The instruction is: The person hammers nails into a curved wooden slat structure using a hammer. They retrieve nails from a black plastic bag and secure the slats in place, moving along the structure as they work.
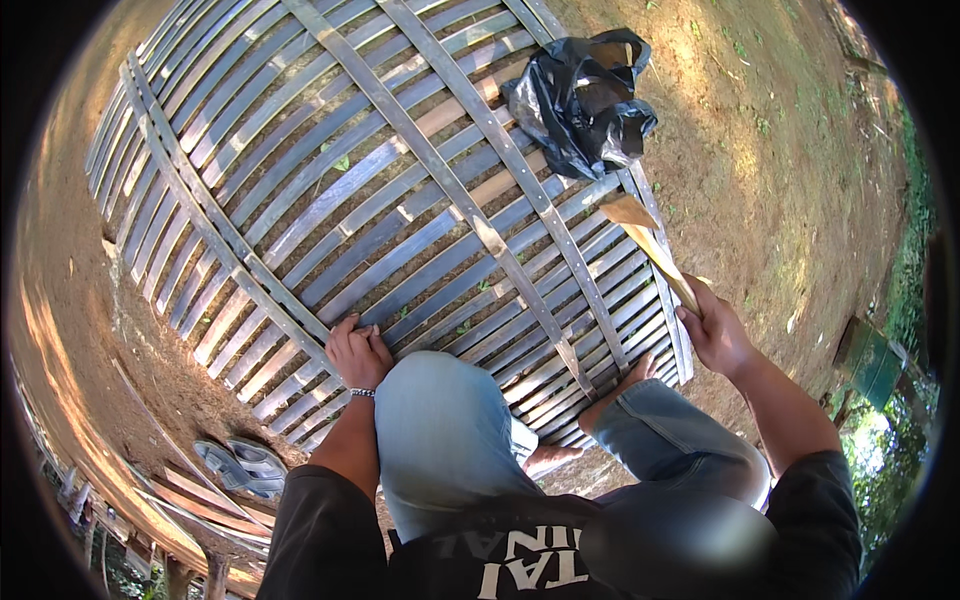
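A large panel of woven bamboo slats [330,180] lies on the dirt in front of me. My left hand [356,352] presses flat on its near edge, fingers on a slat. My right hand [713,330] grips the wooden handle of a chopping tool [650,245], whose broad blade end hangs over the panel's right side. I squat with my knees in light jeans, and one bare foot [625,380] rests on the slats.
A crumpled black plastic bag [583,95] lies on the panel's far right corner. A pair of grey sandals [242,466] sits on the dirt at lower left, beside more bamboo strips [190,495]. A green container [870,362] stands at the right.
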Available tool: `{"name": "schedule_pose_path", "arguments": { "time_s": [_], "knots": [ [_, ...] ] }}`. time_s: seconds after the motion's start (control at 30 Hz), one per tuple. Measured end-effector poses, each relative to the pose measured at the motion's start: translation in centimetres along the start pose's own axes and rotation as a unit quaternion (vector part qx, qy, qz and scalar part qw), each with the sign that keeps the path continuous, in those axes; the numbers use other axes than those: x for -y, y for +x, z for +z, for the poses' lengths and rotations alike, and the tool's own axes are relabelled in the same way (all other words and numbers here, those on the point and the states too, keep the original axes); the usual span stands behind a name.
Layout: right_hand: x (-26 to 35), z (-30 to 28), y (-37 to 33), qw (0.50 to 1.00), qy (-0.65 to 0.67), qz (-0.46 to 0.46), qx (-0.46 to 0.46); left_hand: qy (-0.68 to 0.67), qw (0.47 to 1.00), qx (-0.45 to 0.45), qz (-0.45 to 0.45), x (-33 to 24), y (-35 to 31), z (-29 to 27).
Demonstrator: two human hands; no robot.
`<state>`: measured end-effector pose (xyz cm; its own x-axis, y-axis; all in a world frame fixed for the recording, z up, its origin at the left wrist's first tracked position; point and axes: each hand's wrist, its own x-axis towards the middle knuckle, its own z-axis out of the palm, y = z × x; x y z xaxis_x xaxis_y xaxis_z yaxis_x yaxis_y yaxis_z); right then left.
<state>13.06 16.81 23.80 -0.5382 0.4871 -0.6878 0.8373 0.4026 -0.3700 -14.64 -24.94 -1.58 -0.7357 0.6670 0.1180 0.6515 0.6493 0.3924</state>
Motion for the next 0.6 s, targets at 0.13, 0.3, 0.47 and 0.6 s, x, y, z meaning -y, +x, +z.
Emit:
{"name": "schedule_pose_path", "arguments": {
  "time_s": [0.13,0.3,0.47,0.6],
  "knots": [
    [-0.8,-0.6,-1.0,0.999,0.001,0.03,0.021,0.004,1.0,0.022,0.009,-0.8,1.0,-0.3],
    [-3.3,0.5,-1.3,0.997,-0.022,0.058,0.042,0.008,1.0,0.021,-0.001,-1.6,0.6,-0.7],
    [-5.7,4.0,1.4,0.995,0.011,0.024,0.1,0.006,1.0,0.008,0.005,-1.7,0.7,-0.5],
    [-7.4,6.0,3.2,0.993,0.001,-0.054,0.101,0.008,1.0,-0.009,0.009,-1.7,0.7,-0.7]
  ]
}}
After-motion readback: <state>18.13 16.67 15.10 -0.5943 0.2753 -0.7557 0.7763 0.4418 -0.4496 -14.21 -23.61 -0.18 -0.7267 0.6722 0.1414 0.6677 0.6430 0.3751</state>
